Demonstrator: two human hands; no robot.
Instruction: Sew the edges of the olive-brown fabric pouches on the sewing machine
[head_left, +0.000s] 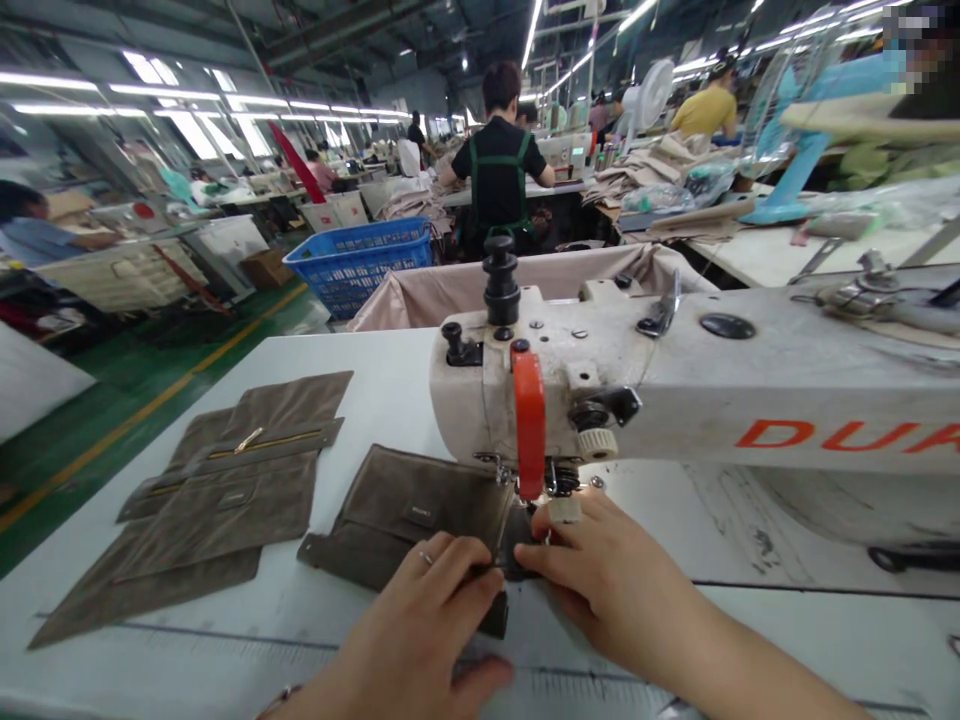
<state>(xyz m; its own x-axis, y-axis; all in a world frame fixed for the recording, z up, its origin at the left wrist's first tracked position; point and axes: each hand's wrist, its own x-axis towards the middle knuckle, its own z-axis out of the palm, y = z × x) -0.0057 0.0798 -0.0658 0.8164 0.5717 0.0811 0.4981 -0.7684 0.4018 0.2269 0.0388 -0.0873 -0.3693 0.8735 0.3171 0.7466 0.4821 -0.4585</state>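
As left hand (424,615) touches brown piece (442,488) | long axis crosswise | tab (313,548) leftward

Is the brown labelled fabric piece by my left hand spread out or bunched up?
Mostly spread: the brown fabric piece lies fairly flat, small label facing up; any fold underneath, cannot tell.

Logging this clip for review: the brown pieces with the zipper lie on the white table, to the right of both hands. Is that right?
No, the side is wrong: the head view shows the brown pieces with the zipper on the white table, to the left of both hands.
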